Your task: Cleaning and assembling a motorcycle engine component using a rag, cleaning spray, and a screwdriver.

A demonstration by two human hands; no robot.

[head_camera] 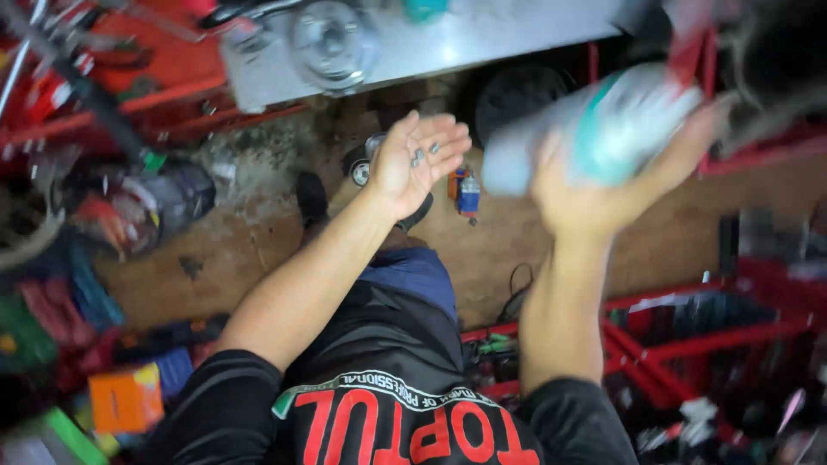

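Note:
My left hand is held palm up in the middle of the view, fingers apart, with a few small grey metal bits lying on the palm. My right hand is raised at the upper right and grips a blurred white and teal spray can that points toward the left hand. The can is motion-blurred, so its detail is unclear. Below both arms I see my black shirt with red and white print.
A grey metal workbench with a round metal part runs along the top. A small orange and blue object lies on the brown floor. Red shelving stands at the right, cluttered boxes and bags at the left.

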